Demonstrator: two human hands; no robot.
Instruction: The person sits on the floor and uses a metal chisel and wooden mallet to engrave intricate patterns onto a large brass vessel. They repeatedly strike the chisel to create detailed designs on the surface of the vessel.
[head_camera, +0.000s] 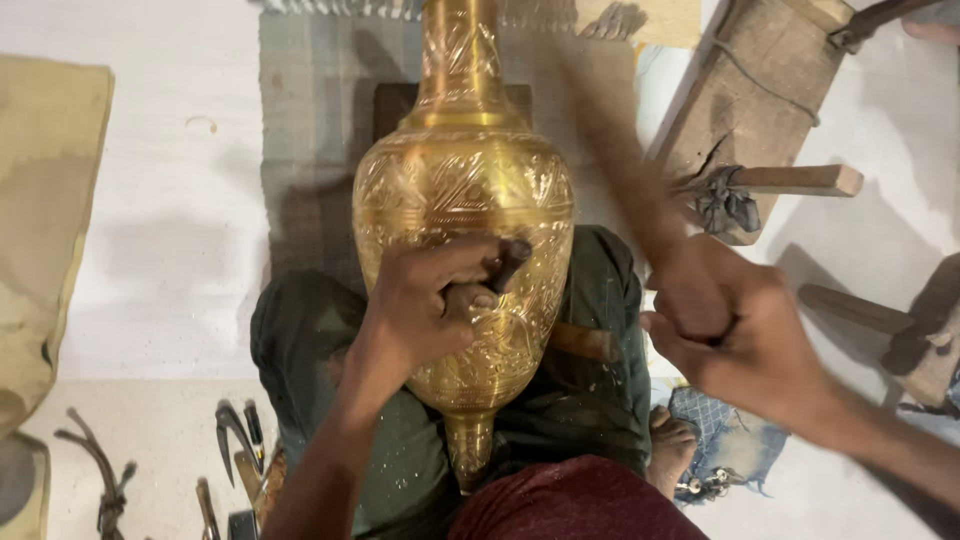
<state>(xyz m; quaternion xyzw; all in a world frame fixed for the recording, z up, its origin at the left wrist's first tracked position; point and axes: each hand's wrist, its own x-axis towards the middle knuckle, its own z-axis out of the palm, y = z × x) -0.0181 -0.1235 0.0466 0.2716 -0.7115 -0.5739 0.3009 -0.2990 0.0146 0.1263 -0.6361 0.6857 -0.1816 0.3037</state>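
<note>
Pale floor, tools (235, 440) beside, hands grasping chisel (505, 265) on brass vase (465, 200), blurred hammer (610, 150).

Vase mouth: the vase (462, 200) runs off the top edge; rim not seen.
Vase foot: lower stem sinks between the legs; base hidden.
Vase flank: part of the engraving covered by the left hand (430, 300).
Punch: the punch (505, 265) shows only a dark stub above the fingers; its tip on the brass is hidden.
Mallet: the mallet (600, 140) is a brown smear of motion blur; head shape cannot be told.
Right hand: the right hand (735, 330) is blurred; its grip on the handle is unclear.
Floor tools: the tools (235, 450) at lower left are small, dark and cut by the bottom edge; kinds uncertain.
Cloth: the tan cloth (45, 220) is cut by the left edge.
</note>
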